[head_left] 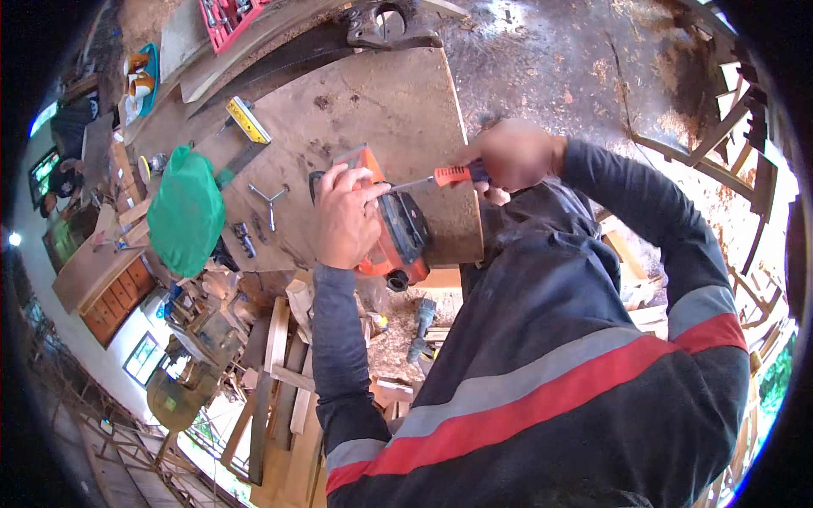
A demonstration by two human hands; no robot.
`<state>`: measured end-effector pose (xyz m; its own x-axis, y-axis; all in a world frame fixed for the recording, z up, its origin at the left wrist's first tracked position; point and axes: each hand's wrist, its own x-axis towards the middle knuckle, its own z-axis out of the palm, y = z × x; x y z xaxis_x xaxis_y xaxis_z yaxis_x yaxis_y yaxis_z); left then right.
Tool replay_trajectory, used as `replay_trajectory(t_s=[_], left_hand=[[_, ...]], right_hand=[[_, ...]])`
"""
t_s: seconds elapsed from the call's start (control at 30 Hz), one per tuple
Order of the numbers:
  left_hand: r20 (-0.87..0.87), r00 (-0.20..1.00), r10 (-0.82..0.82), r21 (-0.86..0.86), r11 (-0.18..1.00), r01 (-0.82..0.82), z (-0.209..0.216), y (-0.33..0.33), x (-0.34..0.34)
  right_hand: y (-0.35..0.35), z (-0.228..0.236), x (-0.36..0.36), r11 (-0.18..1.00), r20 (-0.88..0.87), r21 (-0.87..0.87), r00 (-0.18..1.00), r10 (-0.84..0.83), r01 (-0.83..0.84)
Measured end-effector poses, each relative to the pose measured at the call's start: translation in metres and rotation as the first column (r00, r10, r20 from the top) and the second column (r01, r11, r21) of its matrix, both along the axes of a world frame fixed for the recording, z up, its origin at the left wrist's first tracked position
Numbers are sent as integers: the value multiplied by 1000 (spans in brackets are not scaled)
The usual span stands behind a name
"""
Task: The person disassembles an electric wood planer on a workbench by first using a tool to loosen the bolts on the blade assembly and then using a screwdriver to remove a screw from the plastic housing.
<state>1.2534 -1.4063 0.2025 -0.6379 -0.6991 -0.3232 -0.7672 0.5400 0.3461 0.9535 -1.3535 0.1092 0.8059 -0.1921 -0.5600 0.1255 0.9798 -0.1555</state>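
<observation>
An orange and black electric planer (373, 222) lies on the wooden bench top, close to its near right edge. Over its left side, my left hand (345, 218) grips the body, with one finger stretched toward the tip of a screwdriver. That screwdriver (451, 175) has an orange and dark handle and a thin metal shaft. My right hand (514, 159) is closed around the handle and keeps it nearly level. The shaft's tip meets the planer beside my left fingers; what it touches there is too small to make out.
A hand saw (392, 27) lies along the far side of the bench. To the left are a try square (247, 121), a three-armed wrench (269, 206) and a green cloth bundle (185, 212). Beyond sit a red tool case (227, 24) and a tray of cups (151, 80). A person (65, 179) is at far left.
</observation>
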Motion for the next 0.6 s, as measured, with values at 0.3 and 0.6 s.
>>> replay_trajectory(t_s=[0.3, 0.6], left_hand=[[-61, 994, 87, 31, 996, -86, 14, 2, -7], [-117, 988, 100, 46, 994, -96, 4, -2, 1]], right_hand=[[-6, 5, 2, -115, -429, -864, 837, -340, -490], [9, -18, 14, 51, -160, -984, 717, -679, -172]])
